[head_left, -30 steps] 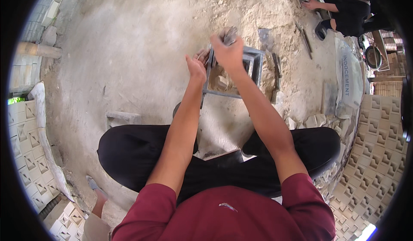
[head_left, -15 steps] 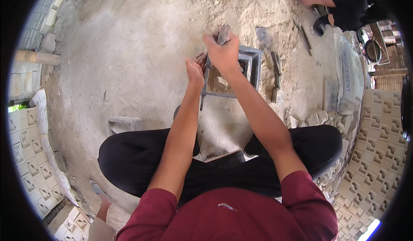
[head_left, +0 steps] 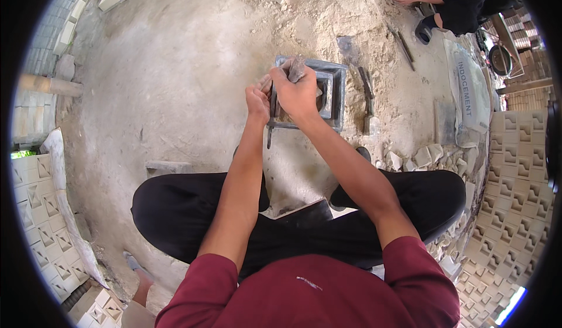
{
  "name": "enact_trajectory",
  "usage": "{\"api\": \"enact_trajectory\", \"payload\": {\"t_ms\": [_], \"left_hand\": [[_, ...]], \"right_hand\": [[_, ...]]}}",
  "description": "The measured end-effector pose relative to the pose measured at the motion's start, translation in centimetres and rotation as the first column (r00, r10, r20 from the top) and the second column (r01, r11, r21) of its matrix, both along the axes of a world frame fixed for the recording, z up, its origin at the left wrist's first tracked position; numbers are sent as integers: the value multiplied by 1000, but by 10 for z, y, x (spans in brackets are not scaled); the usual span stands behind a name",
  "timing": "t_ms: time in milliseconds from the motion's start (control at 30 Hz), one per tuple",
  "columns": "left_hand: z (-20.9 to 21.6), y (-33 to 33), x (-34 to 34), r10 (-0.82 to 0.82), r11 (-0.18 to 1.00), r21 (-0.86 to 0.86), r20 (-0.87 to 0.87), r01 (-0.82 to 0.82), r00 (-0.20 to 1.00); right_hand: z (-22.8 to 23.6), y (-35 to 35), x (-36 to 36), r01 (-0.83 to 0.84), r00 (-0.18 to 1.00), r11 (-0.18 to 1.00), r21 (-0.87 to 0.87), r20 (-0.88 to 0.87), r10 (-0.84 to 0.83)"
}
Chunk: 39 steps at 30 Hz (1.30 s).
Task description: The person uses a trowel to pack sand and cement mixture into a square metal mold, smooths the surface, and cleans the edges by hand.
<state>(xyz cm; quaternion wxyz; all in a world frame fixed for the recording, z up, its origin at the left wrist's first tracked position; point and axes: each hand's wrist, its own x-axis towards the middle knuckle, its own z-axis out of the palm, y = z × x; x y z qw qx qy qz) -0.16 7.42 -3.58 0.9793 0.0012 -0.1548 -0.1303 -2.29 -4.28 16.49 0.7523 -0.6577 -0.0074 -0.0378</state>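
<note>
Right hand (head_left: 297,95), upper centre of the frame, closed around a grey lump (head_left: 297,70); left hand (head_left: 258,101) half-curled beside the grey mould (head_left: 339,97), its hold unclear.

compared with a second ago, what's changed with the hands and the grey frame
In the picture, the right hand, gripping a grey lump, has brought it from beyond the far edge of the grey frame to inside that edge, over the left part. The view has shifted slightly. Nothing was visibly taken up or let go; the left hand stays at the frame's left side.
</note>
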Motion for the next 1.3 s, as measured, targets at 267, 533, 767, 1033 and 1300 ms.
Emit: {"api": "enact_trajectory", "payload": {"t_ms": [267,533,767,1033,1300], "left_hand": [[46,-38,-10,414,674,737,-437,54,798],[16,-38,-22,557,379,918,-329,119,763],[6,-50,-21,801,100,992,-127,79,584],[24,-52,-30,914,31,989,-88,148,396],[43,-63,-27,912,-102,974,9,203,411]], "right_hand": [[-7,-30,11,10,999,1000,-6,-50,-10],[-12,-47,8,-52,999,999,-7,-5,52],[58,-77,12,-172,974,985,32,153,165],[21,-77,2,-384,893,923,12,260,368],[-13,-60,13,-436,898,896,88,113,426]]}}
